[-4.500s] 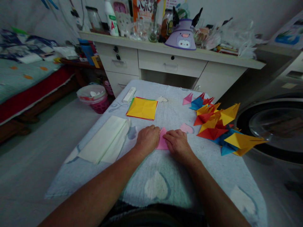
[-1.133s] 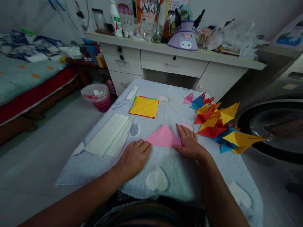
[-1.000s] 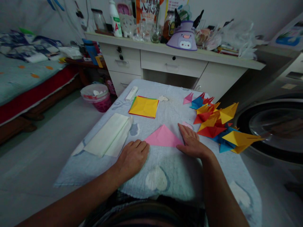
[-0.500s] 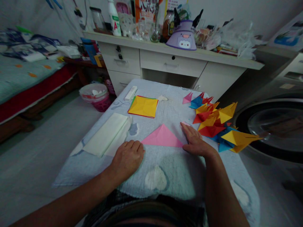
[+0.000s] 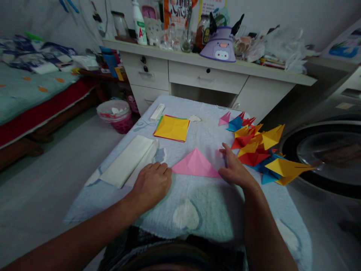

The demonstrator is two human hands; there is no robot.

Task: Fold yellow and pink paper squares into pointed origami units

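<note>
A pink sheet of origami paper (image 5: pixel 196 165), folded into a triangle, lies on the cloth between my hands with its point facing away from me. My left hand (image 5: pixel 153 183) is closed, its curled fingers at the triangle's left corner. At the right corner, the thumb of my right hand (image 5: pixel 235 167) touches the paper, while its index finger stretches forward, apart from the thumb. Beyond the triangle sits a stack of square paper (image 5: pixel 172 128) with a yellow sheet on top. Several folded paper cranes (image 5: pixel 255 146) in yellow, red, blue and pink cluster to the right of my right hand.
The table is covered by a pale blue cloth (image 5: pixel 222 210). Left of the triangle lies a folded white sheet (image 5: pixel 128 158); a small white box (image 5: pixel 157 112) is near the far edge. A cluttered white desk (image 5: pixel 207 75) stands behind, a pink bin (image 5: pixel 120 118) to the left.
My right hand's fingers have lifted and bent a little, the index finger now separate from the others. My left hand and the pink triangle stay in place; the view has shifted slightly.
</note>
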